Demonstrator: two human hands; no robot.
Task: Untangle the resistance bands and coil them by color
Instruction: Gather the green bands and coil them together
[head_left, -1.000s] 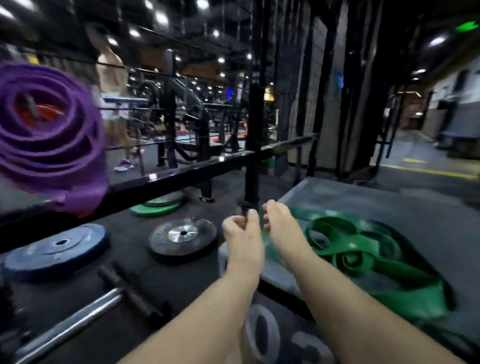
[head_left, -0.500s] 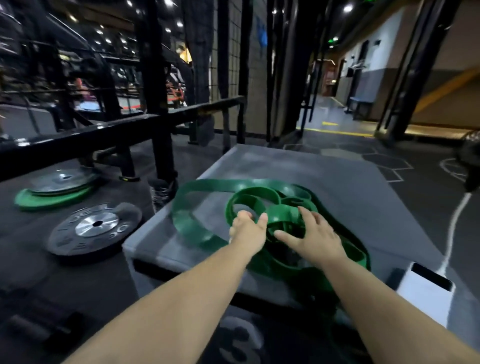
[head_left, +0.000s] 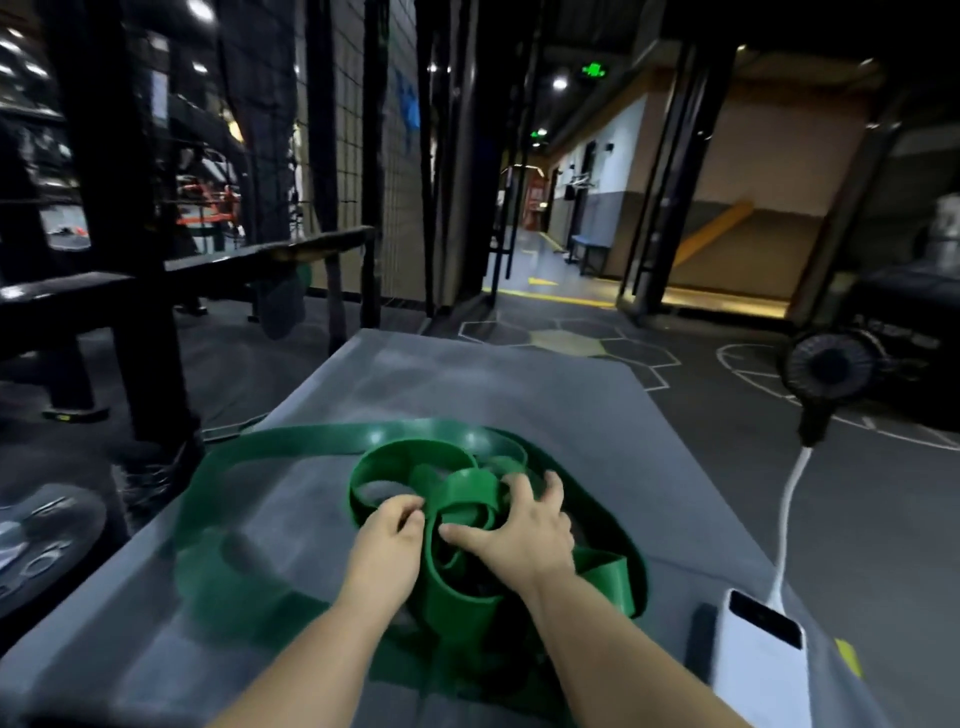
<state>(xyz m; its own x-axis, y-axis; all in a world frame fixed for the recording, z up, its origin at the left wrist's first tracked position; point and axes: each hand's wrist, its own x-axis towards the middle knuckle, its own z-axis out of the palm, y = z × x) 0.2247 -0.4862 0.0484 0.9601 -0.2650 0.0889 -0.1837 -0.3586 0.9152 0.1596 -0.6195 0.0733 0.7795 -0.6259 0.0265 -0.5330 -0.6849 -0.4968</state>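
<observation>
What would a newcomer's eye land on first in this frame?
The tangle of green resistance bands sits mid-frame on the grey padded platform. The left hand pinches a strand and the right hand is spread over the knot. Next comes the white power bank at the platform's near right corner, its white cable running up to a small black fan at the right.

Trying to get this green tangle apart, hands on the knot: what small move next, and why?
Probably lift the strand of green resistance band that the left hand pinches, while the right hand pins the knot; the outer loop lies slack on the grey platform.
</observation>
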